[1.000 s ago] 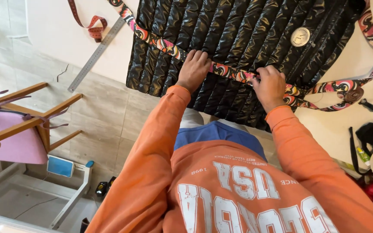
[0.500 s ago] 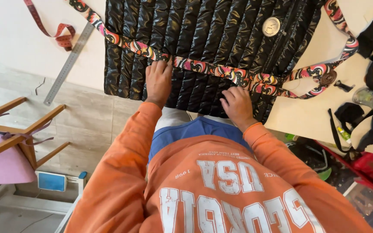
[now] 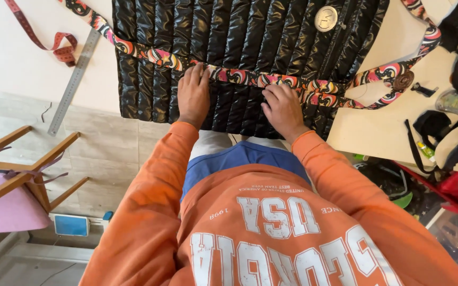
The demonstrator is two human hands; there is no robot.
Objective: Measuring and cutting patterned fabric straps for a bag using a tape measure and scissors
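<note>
A shiny black quilted bag lies on a pale table, its lower edge hanging over the table's front. A colourful patterned strap runs across it from upper left to right. My left hand lies flat on the bag, fingertips resting on the strap. My right hand presses on the bag just below the strap, fingers bent toward it. A round silver badge sits near the bag's top right. Orange sleeves cover both my arms.
A steel ruler and a red tape measure lie on the table at left. A wooden chair with a pink seat stands at lower left. Black straps, a clip and clutter crowd the right side.
The view has shifted so the bag and both hands sit further left and lower. My hands have stayed on the strap, the right one sliding slightly left along it.
</note>
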